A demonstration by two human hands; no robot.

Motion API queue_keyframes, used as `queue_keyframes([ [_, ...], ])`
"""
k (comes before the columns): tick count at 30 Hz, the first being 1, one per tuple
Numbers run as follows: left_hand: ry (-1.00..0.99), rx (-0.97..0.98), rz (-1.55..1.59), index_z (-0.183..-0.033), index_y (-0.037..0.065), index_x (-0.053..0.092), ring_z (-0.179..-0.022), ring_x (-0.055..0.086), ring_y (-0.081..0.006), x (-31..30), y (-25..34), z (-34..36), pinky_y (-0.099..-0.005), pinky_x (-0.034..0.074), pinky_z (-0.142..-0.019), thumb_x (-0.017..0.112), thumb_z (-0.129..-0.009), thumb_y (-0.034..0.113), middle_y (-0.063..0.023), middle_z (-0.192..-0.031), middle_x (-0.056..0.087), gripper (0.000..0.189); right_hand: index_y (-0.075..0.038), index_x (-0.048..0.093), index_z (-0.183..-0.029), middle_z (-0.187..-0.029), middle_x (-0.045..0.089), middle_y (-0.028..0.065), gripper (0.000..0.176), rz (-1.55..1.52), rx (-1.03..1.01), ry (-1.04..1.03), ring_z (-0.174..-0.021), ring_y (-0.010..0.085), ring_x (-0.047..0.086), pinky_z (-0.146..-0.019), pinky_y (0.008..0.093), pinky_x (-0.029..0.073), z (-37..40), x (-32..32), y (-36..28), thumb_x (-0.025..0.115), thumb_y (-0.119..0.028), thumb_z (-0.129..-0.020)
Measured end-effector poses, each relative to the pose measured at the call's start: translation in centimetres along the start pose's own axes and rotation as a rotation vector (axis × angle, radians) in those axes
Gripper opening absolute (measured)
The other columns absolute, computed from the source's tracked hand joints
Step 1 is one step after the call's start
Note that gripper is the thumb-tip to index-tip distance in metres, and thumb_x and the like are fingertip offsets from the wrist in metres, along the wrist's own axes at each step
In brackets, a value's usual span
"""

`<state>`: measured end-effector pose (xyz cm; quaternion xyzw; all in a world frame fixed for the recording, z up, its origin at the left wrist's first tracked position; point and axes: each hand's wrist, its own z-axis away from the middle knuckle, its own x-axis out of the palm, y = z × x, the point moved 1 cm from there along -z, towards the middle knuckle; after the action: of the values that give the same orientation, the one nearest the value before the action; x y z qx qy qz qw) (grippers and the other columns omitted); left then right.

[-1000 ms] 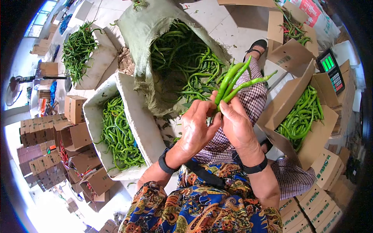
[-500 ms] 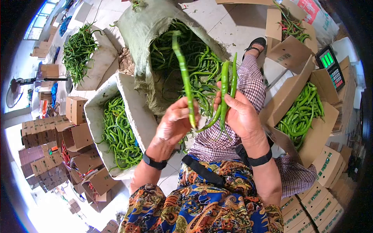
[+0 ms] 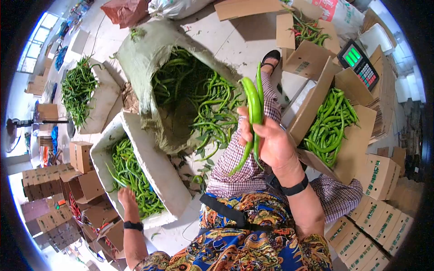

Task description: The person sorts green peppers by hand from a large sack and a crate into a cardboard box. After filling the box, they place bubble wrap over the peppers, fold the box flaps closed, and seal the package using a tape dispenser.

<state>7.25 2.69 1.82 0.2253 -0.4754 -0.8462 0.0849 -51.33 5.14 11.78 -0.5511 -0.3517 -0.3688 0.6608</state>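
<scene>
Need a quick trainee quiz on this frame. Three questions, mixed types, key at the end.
1. True or false: the right hand is empty.
2. Which container is the left hand nearest to? (a) the green sack (b) the white foam box (c) a cardboard box
3. Fill in the colour: the lit display on the digital scale glows ____.

Key:
1. False; it holds green peppers.
2. b
3. green

Got a reddish-brown sack [image 3: 124,12] beside a white sack [image 3: 176,6] toward the floor's [image 3: 217,39] far edge, plus a fan [image 3: 12,123] leftward.
</scene>
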Motion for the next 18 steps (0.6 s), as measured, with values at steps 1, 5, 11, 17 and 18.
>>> queue_keyframes([
  [1, 0.182, 0.061, -0.102, -0.101, 0.007, 0.055, -0.071, 0.048, -0.0085, 1.0, 0.1, 1.0, -0.0229, 0.039, -0.059, 0.063, -0.085, 0.015, -0.0007, -0.088, 0.051, 0.020, 0.004, 0.044, -0.133, -0.085, 0.053, 0.0027, 0.053, -0.012, 0.003, -0.030, -0.071, 0.0113, 0.050, -0.070, 0.0273, 0.044, 0.7, 0.0, -0.3, 0.062, -0.019, -0.088],
  [5, 0.117, 0.285, -0.099, -0.115, 0.005, 0.055, -0.084, 0.053, -0.0110, 7.7, 2.1, 4.5, -0.0251, 0.042, -0.068, 0.062, -0.085, 0.015, -0.0035, -0.106, 0.056, 0.032, 0.002, 0.046, -0.131, -0.078, 0.048, -0.0032, 0.048, -0.147, -0.010, -0.097, -0.055, 0.0027, 0.042, -0.053, 0.0198, 0.036, 2.8, -0.4, -1.3, 0.062, -0.019, -0.091],
  [11, -0.548, 0.295, 0.003, -0.104, 0.006, 0.061, -0.082, 0.057, -0.0085, 23.3, 9.0, 12.5, -0.0232, 0.046, -0.072, 0.057, -0.091, 0.009, -0.0006, -0.094, 0.060, 0.014, -0.001, 0.051, -0.114, -0.079, 0.049, 0.0017, 0.037, -0.024, -0.162, 0.219, -0.054, 0.0056, 0.042, -0.045, 0.0202, 0.035, 7.6, -0.1, -6.9, 0.064, -0.018, -0.084],
  [17, -0.832, 0.223, -0.036, -0.101, 0.005, 0.062, -0.075, 0.058, -0.0085, 30.9, 9.6, 15.9, -0.0231, 0.047, -0.069, 0.058, -0.091, 0.007, -0.0004, -0.089, 0.063, 0.011, -0.002, 0.054, -0.108, -0.070, 0.047, -0.0018, 0.027, 0.075, -0.430, 0.431, -0.054, 0.0068, 0.044, -0.048, 0.0227, 0.036, 14.4, -3.9, -16.2, 0.063, -0.018, -0.088],
  [18, -0.881, 0.210, -0.021, -0.101, 0.005, 0.062, -0.075, 0.058, -0.0086, 31.6, 9.2, 15.5, -0.0232, 0.047, -0.068, 0.058, -0.091, 0.006, -0.0010, -0.089, 0.063, 0.012, -0.002, 0.055, -0.108, -0.071, 0.049, -0.0014, 0.027, 0.078, -0.425, 0.466, -0.056, 0.0074, 0.046, -0.049, 0.0235, 0.038, 14.9, -5.6, -17.3, 0.063, -0.018, -0.089],
])
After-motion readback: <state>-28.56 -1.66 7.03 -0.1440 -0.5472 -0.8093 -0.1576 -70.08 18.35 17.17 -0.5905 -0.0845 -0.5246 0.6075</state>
